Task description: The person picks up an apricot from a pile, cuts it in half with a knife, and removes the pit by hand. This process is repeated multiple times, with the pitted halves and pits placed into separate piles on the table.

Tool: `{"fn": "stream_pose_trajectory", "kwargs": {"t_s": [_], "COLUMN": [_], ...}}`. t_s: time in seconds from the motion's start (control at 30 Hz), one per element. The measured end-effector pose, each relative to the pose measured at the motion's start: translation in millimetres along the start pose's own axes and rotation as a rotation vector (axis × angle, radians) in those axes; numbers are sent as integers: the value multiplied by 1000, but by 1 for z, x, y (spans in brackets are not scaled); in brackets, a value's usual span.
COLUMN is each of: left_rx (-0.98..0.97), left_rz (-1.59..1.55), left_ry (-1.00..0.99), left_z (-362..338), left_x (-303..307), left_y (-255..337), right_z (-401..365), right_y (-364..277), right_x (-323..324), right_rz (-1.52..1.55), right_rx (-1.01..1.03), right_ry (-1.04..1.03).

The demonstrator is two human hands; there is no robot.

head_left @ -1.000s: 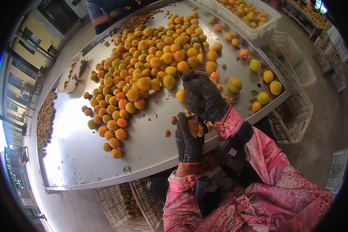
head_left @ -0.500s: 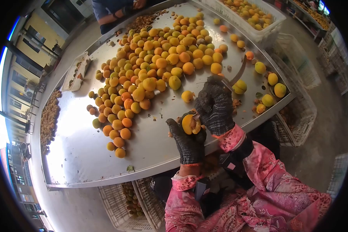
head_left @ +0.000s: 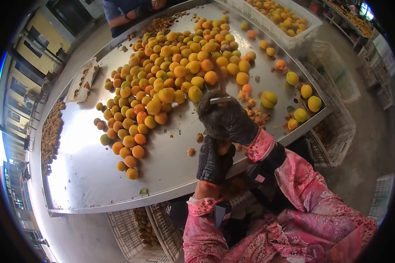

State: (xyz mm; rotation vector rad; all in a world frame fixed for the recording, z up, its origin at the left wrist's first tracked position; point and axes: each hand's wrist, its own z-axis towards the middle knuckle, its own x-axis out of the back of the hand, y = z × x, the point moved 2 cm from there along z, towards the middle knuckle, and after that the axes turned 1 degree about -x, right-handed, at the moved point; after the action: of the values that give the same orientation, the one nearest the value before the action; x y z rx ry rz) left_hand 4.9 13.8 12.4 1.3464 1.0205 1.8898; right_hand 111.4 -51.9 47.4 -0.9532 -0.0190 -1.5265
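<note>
My right hand [head_left: 226,117], in a dark knitted glove, is closed around a knife [head_left: 222,100]; its metal neck shows above the fist, and the blade is smeared by motion. Right below it and touching it, my gloved left hand [head_left: 215,160] is closed on an apricot [head_left: 224,147], of which only a bit of orange flesh shows. Two brown pits [head_left: 199,137] lie on the metal table just left of my hands. Right of my right hand are torn apricot scraps [head_left: 258,116] and a whole yellow-green apricot [head_left: 268,99].
A large heap of apricots [head_left: 162,83] covers the middle of the metal table [head_left: 171,175]. Many pits [head_left: 53,136] line the left edge, near a white tray [head_left: 81,83]. A crate [head_left: 311,26] of apricots stands at the back right. Across the table is another person's arm [head_left: 123,19].
My right hand has moved left and down onto my left hand, swinging the knife with it. The cut apricot face, visible earlier, is now mostly covered. Two pits now show left of my hands.
</note>
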Motion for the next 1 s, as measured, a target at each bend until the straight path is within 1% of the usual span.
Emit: {"fn": "stream_pose_trajectory", "kwargs": {"t_s": [0.07, 0.1, 0.13, 0.17, 0.2, 0.23, 0.27, 0.3, 0.33, 0.37, 0.4, 0.43, 0.47, 0.5, 0.53, 0.57, 0.6, 0.63, 0.67, 0.7, 0.73, 0.77, 0.8, 0.87, 0.9, 0.93, 0.97, 1.0], "left_rx": [-73, -73, -136, -200, -201, -99, 3, 0, 322, 657, 658, 643, 627, 627, 630, 632, 634, 685, 736, 738, 330, -73, -74, -73, -73, -216, -360, -362], "left_rz": [-54, -54, -4, 46, 46, -136, -316, -314, -1005, -1693, -1691, -1583, -1476, -1476, -1494, -1511, -1513, -1482, -1451, -1454, -756, -56, -59, 0, -1, 150, 302, 303], "left_ry": [-106, -108, -121, -133, -130, -13, 102, 101, 128, 151, 157, 132, 107, 107, 191, 277, 283, 318, 350, 350, 219, 82, 81, -58, -61, -124, -187, -191], "left_z": [3, 3, 5, 7, 5, 3, 1, 3, 5, 3, -1, -5, -7, -8, -8, -7, -6, -5, -4, -6, -5, -4, -3, 0, 3, 9, 11, 11], "left_x": [-9, -8, -7, -6, -9, -11, -11, -9, -9, -13, -11, -9, -8, -10, -11, -10, -8, -6, -4, -3, 7, 10, 11, 8, 5, -1, -5, -5], "left_y": [-14, -14, -13, -9, -7, -7, -7, -4, -7, -7, -6, -5, -5, -6, -8, -5, 0, 6, 10, 7, 8, 14, 12, 7, 1, -5, -7, -6], "right_z": [10, 14, 12, 13, 11, 6, -5, -15, -19, -22, -25, -25, -24, -22, -22, -21, -20, -19, -18, -16, -15, -12, -10, -2, 7, 5, 9, 11], "right_y": [-16, -22, -19, -15, -15, -19, -18, -15, -16, -16, -17, -18, -20, -22, -24, -24, -22, -22, -21, -19, -17, -15, -11, -7, -8, -11, -28, -38], "right_x": [0, 10, 7, 5, 3, 3, 4, 3, 2, 2, 1, -2, -2, -2, -1, 1, 2, 1, 1, 0, 0, 0, -1, -2, -5, -2, 9, 15], "right_rz": [1054, 1295, 1293, 811, 324, 324, 777, 1216, 1219, 1383, 1544, 1521, 1521, 1588, 1656, 1655, 1669, 1682, 1681, 1624, 1562, 1435, 1431, 1190, 910, 909, 848, 787], "right_rx": [-484, -629, -628, -284, 49, 51, -323, -704, -702, -661, -617, -595, -595, -600, -604, -607, -607, -608, -614, -673, -729, -721, -721, -551, -358, -359, -352, -345], "right_ry": [-236, -396, -396, -306, -206, -206, 25, 274, 273, 362, 455, 503, 504, 512, 518, 514, 422, 332, 331, 254, 180, 170, 171, -108, -204, -202, -267, -332]}}
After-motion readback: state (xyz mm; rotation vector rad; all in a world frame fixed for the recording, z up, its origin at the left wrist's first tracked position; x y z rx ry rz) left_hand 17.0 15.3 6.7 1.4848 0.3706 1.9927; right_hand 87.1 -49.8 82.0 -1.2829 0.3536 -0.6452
